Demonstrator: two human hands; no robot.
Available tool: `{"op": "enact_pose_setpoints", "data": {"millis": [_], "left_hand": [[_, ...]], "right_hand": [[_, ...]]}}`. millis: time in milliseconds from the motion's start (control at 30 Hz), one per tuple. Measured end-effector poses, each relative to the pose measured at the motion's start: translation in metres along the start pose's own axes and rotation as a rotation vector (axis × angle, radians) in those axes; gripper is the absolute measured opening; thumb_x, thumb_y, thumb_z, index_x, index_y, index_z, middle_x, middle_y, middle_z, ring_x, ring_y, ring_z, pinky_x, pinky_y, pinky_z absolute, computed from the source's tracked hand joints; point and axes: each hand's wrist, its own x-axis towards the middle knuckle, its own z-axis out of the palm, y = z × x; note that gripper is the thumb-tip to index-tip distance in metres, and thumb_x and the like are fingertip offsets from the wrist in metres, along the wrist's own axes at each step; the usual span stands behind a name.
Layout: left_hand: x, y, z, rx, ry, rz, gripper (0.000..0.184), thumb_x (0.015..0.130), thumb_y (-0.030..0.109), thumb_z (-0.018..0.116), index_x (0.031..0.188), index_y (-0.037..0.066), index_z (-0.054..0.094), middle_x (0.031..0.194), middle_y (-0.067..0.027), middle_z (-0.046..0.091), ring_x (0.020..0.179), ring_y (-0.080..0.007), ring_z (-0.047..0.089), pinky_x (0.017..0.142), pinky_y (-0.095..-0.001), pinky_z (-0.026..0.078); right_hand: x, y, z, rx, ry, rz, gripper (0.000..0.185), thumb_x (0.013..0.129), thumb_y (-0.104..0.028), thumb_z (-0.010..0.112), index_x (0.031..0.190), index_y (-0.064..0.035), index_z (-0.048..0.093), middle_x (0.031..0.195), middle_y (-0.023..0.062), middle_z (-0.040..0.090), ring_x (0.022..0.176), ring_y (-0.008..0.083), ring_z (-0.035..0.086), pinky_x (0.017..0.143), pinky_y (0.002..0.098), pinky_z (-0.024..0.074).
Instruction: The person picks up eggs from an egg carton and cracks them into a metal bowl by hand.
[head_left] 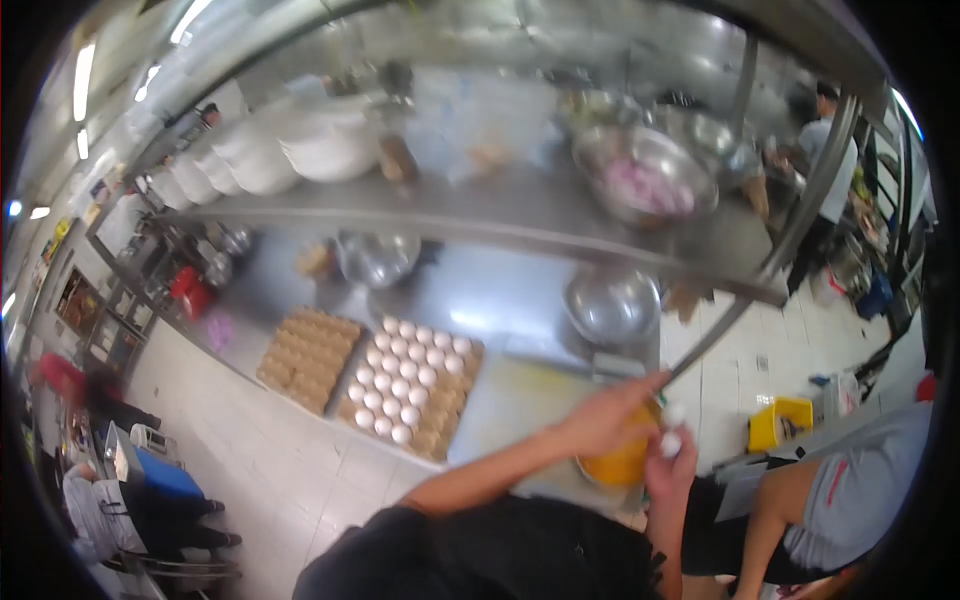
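My left hand (612,412) reaches over a bowl of orange-yellow liquid (612,468); its fingers are blurred, and I cannot make out whether they hold anything. Beside the bowl's right edge, my right hand (672,462) is closed around white eggs (672,442). Left of the bowl lies a pale cutting board (520,400) with yellowish smears. Farther left, a cardboard tray (445,405) holds several white eggs, with some cups bare on its right side. An eggless cardboard tray (310,358) sits next to it.
Steel bowls (612,305) stand on the counter. The shelf (480,205) above bears stacked white dishes (330,145) and a bowl of pink-purple pieces (645,180). A person in grey (860,490) is close on the right; others are farther off. A yellow bin (780,422) stands on the floor.
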Motion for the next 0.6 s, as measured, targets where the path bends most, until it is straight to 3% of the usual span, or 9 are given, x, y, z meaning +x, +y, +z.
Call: {"op": "enact_pose_setpoints", "data": {"millis": [33, 67, 133, 200, 267, 333, 400, 433, 600], "left_hand": [[-0.006, -0.003, -0.01, -0.069, 0.051, -0.082, 0.072, 0.094, 0.03, 0.069, 0.155, 0.007, 0.038, 0.144, -0.0252, 0.055, 0.124, -0.0399, 0.06, 0.103, -0.0433, 0.048], [-0.014, -0.009, -0.025, -0.185, 0.104, -0.191, 0.072, 0.093, 0.031, 0.072, 0.153, 0.005, 0.041, 0.146, -0.0238, 0.054, 0.114, -0.0338, 0.065, 0.099, -0.0405, 0.05], [-0.043, -0.05, -0.059, -0.037, 0.241, -0.465, 0.062, 0.092, 0.028, 0.073, 0.145, 0.004, 0.052, 0.124, -0.0154, 0.068, 0.085, -0.0224, 0.064, 0.08, -0.0366, 0.055], [-0.087, -0.097, -0.092, 0.11, 0.496, -0.503, 0.056, 0.092, 0.024, 0.071, 0.14, 0.002, 0.057, 0.115, -0.0096, 0.07, 0.081, -0.0143, 0.064, 0.069, -0.0314, 0.054], [-0.129, -0.135, -0.124, 0.236, 0.591, -0.718, 0.049, 0.091, 0.023, 0.071, 0.134, 0.0, 0.062, 0.113, -0.0111, 0.07, 0.081, -0.0158, 0.065, 0.07, -0.0323, 0.054], [-0.16, -0.161, -0.146, 0.447, 0.594, -0.776, 0.048, 0.089, 0.027, 0.073, 0.127, -0.001, 0.066, 0.113, -0.0151, 0.069, 0.087, -0.0239, 0.068, 0.076, -0.0377, 0.056], [-0.166, -0.166, -0.152, 0.576, 0.491, -0.783, 0.051, 0.088, 0.029, 0.073, 0.128, -0.001, 0.065, 0.116, -0.0167, 0.067, 0.094, -0.0287, 0.067, 0.081, -0.0411, 0.056], [-0.168, -0.167, -0.151, 0.699, 0.39, -0.788, 0.053, 0.087, 0.031, 0.074, 0.129, 0.0, 0.064, 0.119, -0.0183, 0.065, 0.101, -0.0336, 0.065, 0.085, -0.0445, 0.055], [-0.16, -0.177, -0.117, 0.909, 0.436, -0.791, 0.049, 0.086, 0.032, 0.074, 0.121, 0.0, 0.063, 0.122, -0.0186, 0.059, 0.113, -0.0384, 0.058, 0.087, -0.0514, 0.052]], "right_hand": [[0.001, -0.013, -0.007, 0.03, -0.065, -0.006, 0.026, 0.097, -0.005, 0.06, 0.122, -0.0002, 0.059, 0.112, 0.0099, 0.066, 0.1, 0.0202, 0.067, 0.085, 0.0315, 0.06], [0.002, -0.026, -0.013, 0.028, 0.116, -0.142, 0.027, 0.098, -0.006, 0.061, 0.123, 0.001, 0.058, 0.11, 0.0105, 0.066, 0.098, 0.0202, 0.067, 0.081, 0.0294, 0.0608], [-0.006, -0.054, -0.012, -0.074, 0.202, -0.233, 0.026, 0.099, -0.012, 0.064, 0.12, 0.001, 0.059, 0.101, 0.0098, 0.066, 0.086, 0.0187, 0.066, 0.071, 0.0262, 0.0594], [-0.013, -0.067, -0.019, -0.288, 0.236, -0.374, 0.027, 0.099, -0.018, 0.065, 0.12, -0.0011, 0.06, 0.091, 0.0071, 0.065, 0.077, 0.0146, 0.062, 0.064, 0.0224, 0.0534], [-0.008, -0.069, -0.045, -0.42, 0.372, -0.398, 0.028, 0.099, -0.021, 0.066, 0.121, -0.0037, 0.06, 0.087, 0.0056, 0.063, 0.072, 0.0128, 0.06, 0.06, 0.0213, 0.0492], [-0.001, -0.064, -0.091, -0.555, 0.503, -0.42, 0.03, 0.099, -0.024, 0.067, 0.121, -0.0063, 0.06, 0.082, 0.0041, 0.062, 0.067, 0.0109, 0.058, 0.056, 0.0202, 0.0451], [0.009, -0.058, -0.149, -0.571, 0.748, -0.256, 0.027, 0.096, -0.032, 0.072, 0.112, -0.0136, 0.062, 0.077, 0.0007, 0.061, 0.061, 0.0107, 0.058, 0.05, 0.0191, 0.042], [0.01, -0.056, -0.15, -0.587, 0.739, -0.255, 0.027, 0.096, -0.032, 0.072, 0.112, -0.0136, 0.062, 0.077, 0.0007, 0.061, 0.061, 0.0107, 0.058, 0.05, 0.0191, 0.042], [0.013, -0.046, -0.119, -0.761, 0.742, -0.306, 0.026, 0.093, -0.035, 0.075, 0.101, -0.0152, 0.061, 0.076, -0.0003, 0.059, 0.06, 0.0094, 0.057, 0.045, 0.0206, 0.0382]]}}
